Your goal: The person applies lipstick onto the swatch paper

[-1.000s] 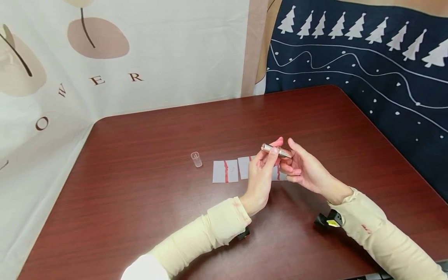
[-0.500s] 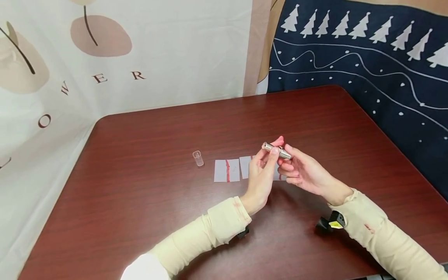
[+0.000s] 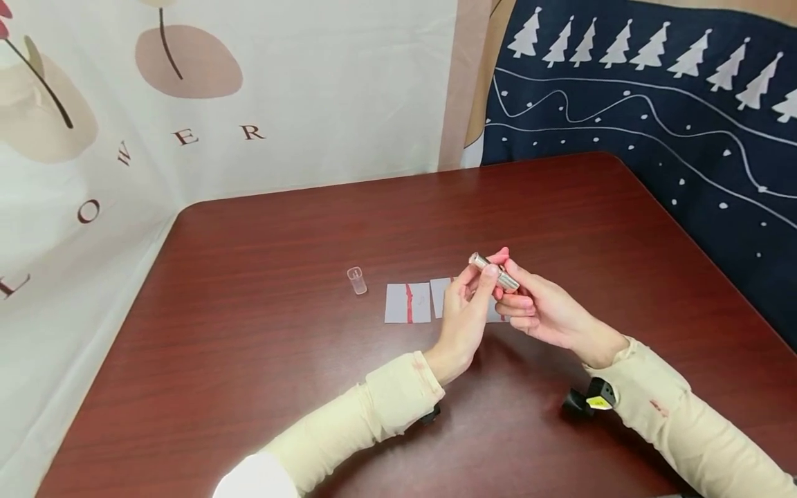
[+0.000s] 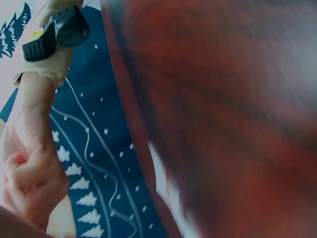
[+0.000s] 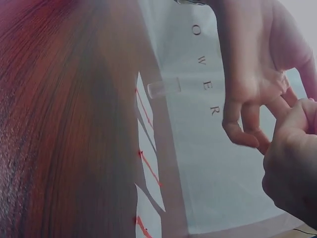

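Note:
In the head view a small silver tube [image 3: 492,270] hangs tilted above the table, held between both hands. My left hand [image 3: 484,271] pinches its upper end with thumb and forefinger. My right hand [image 3: 509,285] grips the lower end, its other fingers curled beneath. Under the hands lie small grey paper cards [image 3: 407,303] marked with red lines; one of them is partly hidden by the hands. The right wrist view shows the left hand's fingers [image 5: 242,129] and the cards [image 5: 148,166] edge-on. The left wrist view shows only my curled right hand [image 4: 29,178].
A small clear cap [image 3: 357,281] lies on the dark red table [image 3: 261,387] left of the cards; it also shows in the right wrist view as the cap [image 5: 161,89]. Printed cloths hang behind: pale one [image 3: 280,83] at left, navy one [image 3: 654,104] at right.
My right thumb has come down onto the tube and the right hand has drawn closer to the left. The cards and cap have not moved.

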`<action>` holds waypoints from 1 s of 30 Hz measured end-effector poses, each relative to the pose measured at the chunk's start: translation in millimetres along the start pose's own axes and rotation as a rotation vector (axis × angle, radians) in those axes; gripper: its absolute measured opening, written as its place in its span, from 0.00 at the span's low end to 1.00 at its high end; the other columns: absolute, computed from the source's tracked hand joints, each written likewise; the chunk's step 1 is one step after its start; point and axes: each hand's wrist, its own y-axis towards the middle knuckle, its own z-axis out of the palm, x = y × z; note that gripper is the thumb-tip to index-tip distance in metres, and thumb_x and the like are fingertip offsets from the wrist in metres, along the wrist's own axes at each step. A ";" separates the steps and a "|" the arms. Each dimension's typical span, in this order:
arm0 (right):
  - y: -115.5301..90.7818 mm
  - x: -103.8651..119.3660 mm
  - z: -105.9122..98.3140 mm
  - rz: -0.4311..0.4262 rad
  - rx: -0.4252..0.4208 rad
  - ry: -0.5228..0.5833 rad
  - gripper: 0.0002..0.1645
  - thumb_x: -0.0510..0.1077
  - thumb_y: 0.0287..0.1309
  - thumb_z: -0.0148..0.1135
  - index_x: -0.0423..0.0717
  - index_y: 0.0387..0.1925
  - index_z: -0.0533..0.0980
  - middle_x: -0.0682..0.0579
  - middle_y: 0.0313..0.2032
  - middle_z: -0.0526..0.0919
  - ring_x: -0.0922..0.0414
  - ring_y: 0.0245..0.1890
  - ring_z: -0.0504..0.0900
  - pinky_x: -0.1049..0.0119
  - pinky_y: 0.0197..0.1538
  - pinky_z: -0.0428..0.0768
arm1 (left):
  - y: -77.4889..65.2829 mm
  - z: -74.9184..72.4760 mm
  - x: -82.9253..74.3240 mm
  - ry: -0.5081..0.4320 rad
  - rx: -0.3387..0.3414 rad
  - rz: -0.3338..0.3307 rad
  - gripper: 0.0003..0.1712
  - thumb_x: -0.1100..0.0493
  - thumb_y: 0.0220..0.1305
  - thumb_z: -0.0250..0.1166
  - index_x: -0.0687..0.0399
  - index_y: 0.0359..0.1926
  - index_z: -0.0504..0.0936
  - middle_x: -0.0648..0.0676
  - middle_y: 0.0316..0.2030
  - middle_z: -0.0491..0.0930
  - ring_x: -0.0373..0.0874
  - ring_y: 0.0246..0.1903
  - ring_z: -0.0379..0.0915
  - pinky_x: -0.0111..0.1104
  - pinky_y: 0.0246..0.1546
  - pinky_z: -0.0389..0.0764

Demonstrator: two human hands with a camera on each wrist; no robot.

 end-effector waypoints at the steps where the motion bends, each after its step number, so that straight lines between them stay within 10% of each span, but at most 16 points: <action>1: -0.9 -0.4 0.1 -0.003 -0.007 -0.020 0.28 0.50 0.65 0.24 0.37 0.32 0.69 0.54 0.14 0.51 0.61 0.13 0.46 0.75 0.14 0.47 | -2.0 -2.5 -5.5 0.047 0.011 -0.042 0.17 0.61 0.62 0.49 0.64 0.50 0.72 0.55 0.45 0.75 0.39 0.46 0.69 0.32 0.48 0.64; 7: -8.5 9.4 -4.2 -0.079 -0.061 -0.137 0.30 0.48 0.66 0.21 0.36 0.26 0.69 0.53 0.12 0.48 0.60 0.12 0.46 0.74 0.13 0.46 | -6.7 -46.2 -41.4 0.452 0.116 -0.107 0.15 0.61 0.59 0.53 0.59 0.48 0.74 0.54 0.40 0.78 0.40 0.39 0.71 0.31 0.37 0.69; 13: -15.4 26.6 -9.7 -0.120 -0.185 -0.258 0.26 0.46 0.66 0.26 0.36 0.25 0.68 0.51 0.13 0.50 0.59 0.12 0.46 0.72 0.14 0.44 | 9.2 -126.6 -68.5 0.710 0.027 0.019 0.09 0.61 0.58 0.55 0.62 0.36 0.78 0.55 0.29 0.78 0.47 0.30 0.73 0.33 0.31 0.71; 18: -15.2 28.0 -13.1 -0.071 -0.276 -0.447 0.22 0.44 0.65 0.33 0.36 0.27 0.70 0.52 0.13 0.57 0.58 0.13 0.48 0.68 0.15 0.45 | 21.2 -185.0 -68.5 1.014 0.050 -0.066 0.13 0.52 0.56 0.57 0.52 0.41 0.76 0.49 0.33 0.78 0.41 0.32 0.72 0.34 0.34 0.69; 25: -13.0 23.7 -17.2 0.001 -0.367 -0.630 0.20 0.46 0.63 0.40 0.39 0.25 0.74 0.54 0.14 0.66 0.61 0.13 0.56 0.66 0.17 0.48 | 20.0 -211.1 -49.8 1.195 0.191 -0.276 0.46 0.40 0.44 0.63 0.51 0.62 0.56 0.57 0.54 0.65 0.52 0.46 0.67 0.42 0.44 0.67; 30: -11.6 23.8 -19.5 0.060 -0.312 -0.605 0.21 0.46 0.64 0.38 0.37 0.28 0.73 0.53 0.14 0.64 0.59 0.14 0.54 0.63 0.19 0.48 | 27.1 -218.8 -40.0 1.143 0.248 -0.307 0.39 0.48 0.46 0.65 0.55 0.59 0.62 0.57 0.54 0.65 0.52 0.45 0.69 0.42 0.43 0.69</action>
